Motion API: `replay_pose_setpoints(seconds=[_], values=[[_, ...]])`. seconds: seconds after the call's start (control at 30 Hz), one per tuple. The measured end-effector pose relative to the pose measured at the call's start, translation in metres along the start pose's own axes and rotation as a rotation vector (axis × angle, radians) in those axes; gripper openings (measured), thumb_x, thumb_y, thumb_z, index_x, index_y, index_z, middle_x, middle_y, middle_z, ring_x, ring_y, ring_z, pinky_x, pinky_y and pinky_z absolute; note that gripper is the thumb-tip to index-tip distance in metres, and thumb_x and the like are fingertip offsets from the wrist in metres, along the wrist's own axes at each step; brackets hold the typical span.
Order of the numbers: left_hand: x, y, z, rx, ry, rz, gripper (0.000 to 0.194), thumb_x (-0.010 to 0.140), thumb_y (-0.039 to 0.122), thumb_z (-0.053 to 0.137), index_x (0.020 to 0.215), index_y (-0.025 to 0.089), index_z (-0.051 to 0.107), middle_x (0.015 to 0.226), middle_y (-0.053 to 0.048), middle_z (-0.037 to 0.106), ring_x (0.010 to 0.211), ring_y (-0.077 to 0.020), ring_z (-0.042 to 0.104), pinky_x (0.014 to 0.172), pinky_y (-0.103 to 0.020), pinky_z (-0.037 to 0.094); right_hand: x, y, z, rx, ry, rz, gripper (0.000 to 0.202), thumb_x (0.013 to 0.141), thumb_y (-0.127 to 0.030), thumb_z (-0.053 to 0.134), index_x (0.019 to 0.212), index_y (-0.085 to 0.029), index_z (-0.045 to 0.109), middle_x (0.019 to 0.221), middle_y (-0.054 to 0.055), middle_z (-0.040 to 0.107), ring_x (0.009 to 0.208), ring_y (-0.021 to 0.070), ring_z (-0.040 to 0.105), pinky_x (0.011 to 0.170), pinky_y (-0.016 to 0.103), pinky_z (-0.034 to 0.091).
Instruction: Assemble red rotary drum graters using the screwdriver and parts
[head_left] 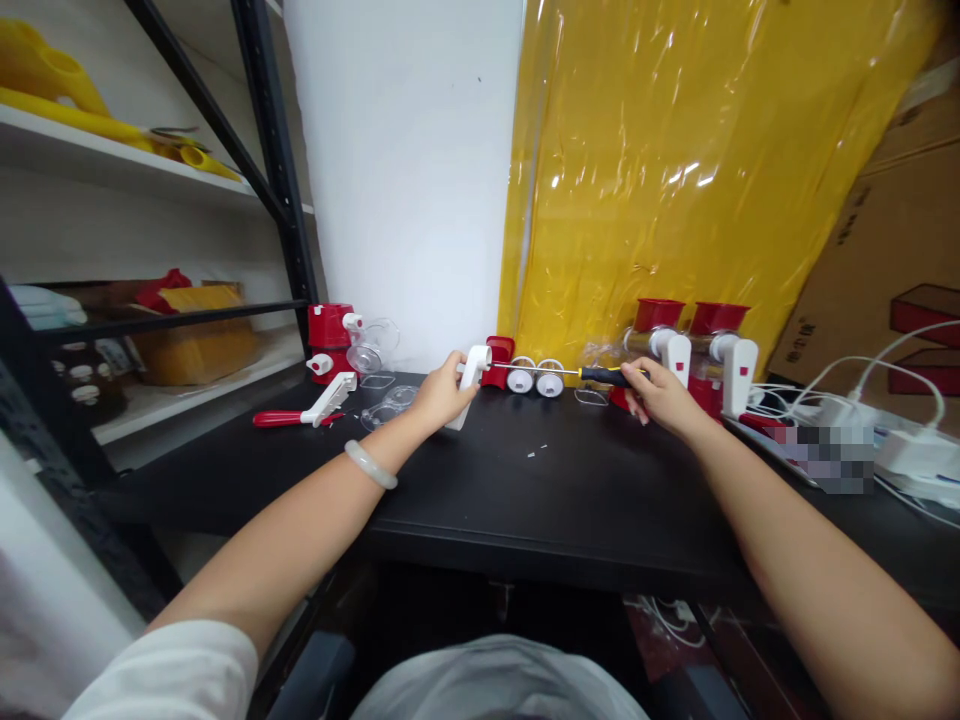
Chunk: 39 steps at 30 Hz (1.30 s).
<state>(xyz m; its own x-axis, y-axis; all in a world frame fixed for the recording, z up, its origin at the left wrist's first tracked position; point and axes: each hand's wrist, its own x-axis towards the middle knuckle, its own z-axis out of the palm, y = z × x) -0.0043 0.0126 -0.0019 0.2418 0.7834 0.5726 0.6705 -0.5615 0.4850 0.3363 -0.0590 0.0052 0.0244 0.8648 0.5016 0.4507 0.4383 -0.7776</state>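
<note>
My left hand (444,396) is closed on a white plastic part (471,386), held just above the black table (555,500). My right hand (660,392) grips the black and yellow handle of a screwdriver (604,376). The metal shaft lies level and points left, its tip at the round end of the white part. Behind the shaft stand two round white pieces (549,380) and a red piece (501,352). Two small white scraps (532,455) lie on the table between my arms.
Red and white housings (330,342) stand at the left, near a red-handled crank (289,418) and clear discs (391,400). Two red-topped devices (718,318), white cables and chargers (919,460) are at the right. Black-framed shelves (270,150) rise at the left.
</note>
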Motion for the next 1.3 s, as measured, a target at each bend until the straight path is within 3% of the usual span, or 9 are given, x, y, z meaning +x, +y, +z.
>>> replay_pose_setpoints(seconds=[0.13,0.23,0.33,0.5,0.73,0.83,0.97,1.17,1.3], values=[[0.0,0.0,0.0,0.002,-0.018,0.009,0.029,0.077,0.031,0.061,0.102,0.025,0.048,0.082,-0.001,0.072,0.072,-0.0187,0.066,0.063,-0.025,0.043,0.0,-0.002,0.002,0.045,0.019,0.053,0.043,0.083,-0.064,0.05,0.078,-0.023,0.042,0.045,-0.005,0.053,0.03,0.0098,0.046,0.032,0.021,0.033],[0.001,0.0,-0.001,-0.004,0.006,-0.013,0.029,0.077,0.031,0.062,0.102,0.025,0.047,0.083,-0.001,0.072,0.072,-0.0188,0.066,0.062,-0.025,0.043,0.001,0.0,0.005,0.276,0.006,0.083,0.05,0.072,-0.057,0.067,0.101,-0.027,0.04,0.068,-0.004,0.065,0.053,0.0167,0.065,0.05,0.029,0.053],[0.002,-0.001,-0.001,-0.01,0.006,-0.031,0.03,0.076,0.031,0.062,0.101,0.025,0.047,0.084,-0.002,0.071,0.072,-0.0188,0.066,0.062,-0.025,0.043,0.002,0.002,0.005,0.357,-0.011,0.081,0.058,0.066,-0.051,0.075,0.107,-0.029,0.041,0.076,-0.004,0.066,0.07,0.0194,0.07,0.066,0.036,0.057],[0.002,-0.003,0.0,-0.026,-0.014,-0.013,0.031,0.077,0.033,0.062,0.103,0.025,0.047,0.084,-0.001,0.072,0.072,-0.0184,0.066,0.061,-0.024,0.043,0.004,0.003,0.002,0.198,0.075,0.032,0.05,0.066,-0.06,0.071,0.093,-0.023,0.052,0.066,-0.002,0.065,0.057,0.0147,0.064,0.059,0.03,0.054],[0.001,-0.003,0.002,-0.032,-0.027,0.004,0.031,0.077,0.035,0.062,0.103,0.025,0.048,0.081,0.0,0.071,0.071,-0.0183,0.066,0.063,-0.025,0.044,-0.002,-0.008,0.003,-0.041,0.101,0.079,0.047,0.079,-0.067,0.053,0.069,-0.021,0.046,0.038,-0.007,0.042,0.029,0.0069,0.035,0.03,0.02,0.023],[0.001,-0.003,0.002,-0.057,-0.014,-0.001,0.032,0.076,0.035,0.063,0.103,0.025,0.047,0.081,-0.001,0.071,0.072,-0.0187,0.066,0.064,-0.025,0.045,-0.001,-0.007,0.005,0.05,0.078,0.091,0.043,0.079,-0.065,0.056,0.078,-0.022,0.045,0.045,-0.006,0.051,0.033,0.009,0.044,0.034,0.021,0.035],[0.003,-0.003,0.001,-0.069,0.026,-0.025,0.032,0.076,0.035,0.063,0.102,0.024,0.047,0.08,-0.001,0.071,0.068,-0.0186,0.066,0.063,-0.026,0.045,0.002,0.001,0.006,0.341,0.031,0.094,0.055,0.068,-0.051,0.074,0.104,-0.03,0.038,0.072,-0.006,0.064,0.06,0.0163,0.066,0.057,0.032,0.056],[0.003,-0.002,0.0,-0.081,0.013,-0.014,0.032,0.077,0.035,0.063,0.103,0.024,0.047,0.082,-0.002,0.072,0.072,-0.0187,0.067,0.064,-0.026,0.046,0.003,0.004,0.003,0.289,0.028,0.054,0.051,0.067,-0.055,0.073,0.098,-0.026,0.045,0.072,-0.003,0.065,0.058,0.0152,0.065,0.062,0.033,0.055],[0.001,-0.001,0.001,-0.055,0.01,0.005,0.031,0.077,0.034,0.062,0.103,0.025,0.049,0.081,-0.001,0.072,0.073,-0.02,0.067,0.065,-0.026,0.046,0.001,0.002,0.003,0.185,0.03,0.026,0.042,0.076,-0.062,0.062,0.082,-0.024,0.044,0.048,-0.008,0.053,0.039,0.0125,0.053,0.054,0.031,0.052]])
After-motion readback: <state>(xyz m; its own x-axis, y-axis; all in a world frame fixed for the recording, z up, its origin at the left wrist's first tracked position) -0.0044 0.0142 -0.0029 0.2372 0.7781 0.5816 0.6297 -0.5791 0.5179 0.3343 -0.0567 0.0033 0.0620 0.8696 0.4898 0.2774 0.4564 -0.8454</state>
